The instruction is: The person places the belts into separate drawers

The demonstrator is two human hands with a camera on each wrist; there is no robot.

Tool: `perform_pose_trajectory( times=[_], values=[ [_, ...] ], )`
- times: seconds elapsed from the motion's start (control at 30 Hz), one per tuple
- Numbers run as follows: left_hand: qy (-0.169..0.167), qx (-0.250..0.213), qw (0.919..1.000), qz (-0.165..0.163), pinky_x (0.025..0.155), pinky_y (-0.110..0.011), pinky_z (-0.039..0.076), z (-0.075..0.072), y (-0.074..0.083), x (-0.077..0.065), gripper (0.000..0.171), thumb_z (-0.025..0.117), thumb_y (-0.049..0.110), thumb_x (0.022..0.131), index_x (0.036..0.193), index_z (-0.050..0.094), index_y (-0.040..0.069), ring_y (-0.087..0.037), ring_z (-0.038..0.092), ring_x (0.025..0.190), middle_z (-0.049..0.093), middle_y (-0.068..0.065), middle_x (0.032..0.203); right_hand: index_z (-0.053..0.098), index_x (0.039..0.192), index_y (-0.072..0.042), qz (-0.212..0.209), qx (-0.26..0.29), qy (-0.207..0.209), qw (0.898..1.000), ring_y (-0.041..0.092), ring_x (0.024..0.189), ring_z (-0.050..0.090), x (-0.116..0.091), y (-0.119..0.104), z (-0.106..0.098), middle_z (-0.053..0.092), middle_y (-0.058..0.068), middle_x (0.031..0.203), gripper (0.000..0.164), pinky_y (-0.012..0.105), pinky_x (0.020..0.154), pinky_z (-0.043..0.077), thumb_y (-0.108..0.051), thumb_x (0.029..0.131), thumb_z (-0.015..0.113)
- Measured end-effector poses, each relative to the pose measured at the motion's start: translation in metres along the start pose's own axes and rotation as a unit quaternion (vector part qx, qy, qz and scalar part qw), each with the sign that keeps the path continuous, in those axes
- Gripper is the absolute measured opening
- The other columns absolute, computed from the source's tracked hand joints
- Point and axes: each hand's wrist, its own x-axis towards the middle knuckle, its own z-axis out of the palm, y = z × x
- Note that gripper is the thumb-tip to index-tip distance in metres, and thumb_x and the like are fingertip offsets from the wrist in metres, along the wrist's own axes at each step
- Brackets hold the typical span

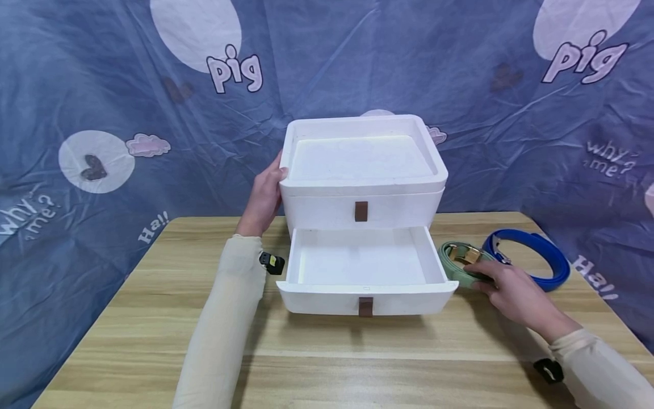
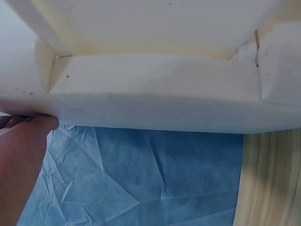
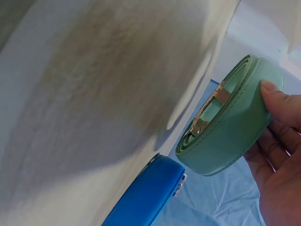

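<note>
A white two-drawer storage box (image 1: 363,207) stands at the middle of the table, its lower drawer (image 1: 357,258) pulled out and bare inside. My left hand (image 1: 264,193) holds the box's upper left side, thumb at the top rim; its other fingers are partly hidden. My right hand (image 1: 516,292) grips a rolled green belt (image 1: 462,278) with a gold buckle, thumb on one face and fingers beneath. In the right wrist view the green belt (image 3: 230,127) is tilted, near the table surface. Behind that hand lies a rolled blue belt (image 1: 554,255).
The upper drawer, with a brown pull tab (image 1: 361,211), is closed. Atop the box is a shallow tray (image 1: 357,159) with a raised rim. A blue printed cloth (image 1: 327,68) hangs behind the wooden table (image 1: 317,363).
</note>
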Motion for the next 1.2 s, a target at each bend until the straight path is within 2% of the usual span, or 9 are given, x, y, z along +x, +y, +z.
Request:
perform_pose_trajectory(
  times=[0.4,0.53,0.73,0.93,1.03,1.1,1.13,1.2],
  values=[
    [-0.001,-0.004,1.0,-0.007,0.111,-0.03,0.028,-0.001,0.001,0.002,0.06,0.041,0.016,0.096,0.154,0.03,0.009,-0.013,0.031,0.14,0.031,-0.001,0.157,0.072,0.107,-0.005,-0.029,-0.031,0.046,0.998,0.034,0.08,0.064,-0.005,-0.013,-0.012,0.07,0.011,0.093,0.039,0.055,0.061,0.05,0.004,0.07,0.081],
    [0.005,-0.005,0.9999,-0.009,0.111,-0.03,0.029,-0.002,0.002,0.001,0.06,0.041,0.016,0.096,0.154,0.03,0.008,-0.014,0.032,0.139,0.031,-0.002,0.157,0.072,0.107,-0.006,-0.058,-0.038,0.072,0.995,0.034,0.079,0.065,-0.003,-0.019,-0.017,0.07,0.011,0.093,0.043,0.054,0.06,0.051,0.005,0.066,0.082],
    [-0.003,-0.009,0.9999,-0.009,0.111,-0.031,0.029,-0.003,0.001,0.0,0.059,0.041,0.016,0.096,0.154,0.03,0.009,-0.015,0.032,0.14,0.031,-0.003,0.157,0.072,0.104,-0.007,-0.086,-0.065,0.111,0.988,0.028,0.08,0.063,-0.001,-0.02,-0.033,0.07,0.006,0.09,0.05,0.046,0.062,0.048,0.007,0.058,0.084],
    [-0.008,-0.01,0.9999,-0.007,0.112,-0.032,0.028,-0.002,0.001,0.0,0.059,0.04,0.015,0.097,0.154,0.028,0.009,-0.016,0.029,0.141,0.027,-0.004,0.159,0.073,0.103,-0.009,-0.101,-0.075,0.131,0.983,0.023,0.081,0.06,-0.002,-0.022,-0.046,0.069,0.003,0.092,0.054,0.032,0.067,0.044,0.011,0.053,0.083],
    [-0.006,-0.006,0.9999,-0.008,0.111,-0.032,0.028,-0.002,0.001,0.0,0.059,0.04,0.016,0.097,0.154,0.028,0.01,-0.015,0.029,0.141,0.027,-0.003,0.159,0.072,0.103,-0.008,-0.11,-0.072,0.139,0.982,0.021,0.082,0.058,-0.001,-0.025,-0.051,0.069,0.003,0.093,0.053,0.03,0.071,0.042,0.012,0.054,0.08],
    [-0.003,-0.01,0.9999,-0.007,0.111,-0.032,0.028,-0.002,0.001,-0.001,0.059,0.04,0.016,0.097,0.154,0.029,0.009,-0.015,0.03,0.141,0.028,-0.003,0.158,0.072,0.103,-0.008,-0.116,-0.067,0.145,0.98,0.021,0.082,0.057,-0.001,-0.028,-0.054,0.069,0.004,0.093,0.025,0.026,0.074,0.04,-0.007,0.078,0.078],
    [-0.003,-0.01,0.9999,-0.007,0.111,-0.031,0.028,-0.002,0.001,-0.001,0.059,0.041,0.017,0.097,0.154,0.029,0.009,-0.014,0.031,0.14,0.029,-0.002,0.158,0.072,0.103,-0.008,-0.12,-0.066,0.148,0.98,0.02,0.082,0.056,0.0,-0.029,-0.055,0.069,0.004,0.093,0.019,0.025,0.074,0.039,-0.02,0.088,0.073],
    [-0.002,-0.009,0.9999,-0.006,0.111,-0.031,0.028,-0.003,0.0,-0.001,0.06,0.041,0.017,0.096,0.154,0.03,0.009,-0.014,0.031,0.14,0.03,-0.002,0.157,0.072,0.102,-0.007,-0.132,-0.062,0.157,0.977,0.019,0.083,0.056,0.002,-0.032,-0.057,0.069,0.005,0.092,0.04,0.023,0.076,0.038,-0.043,0.099,0.054]
  ],
)
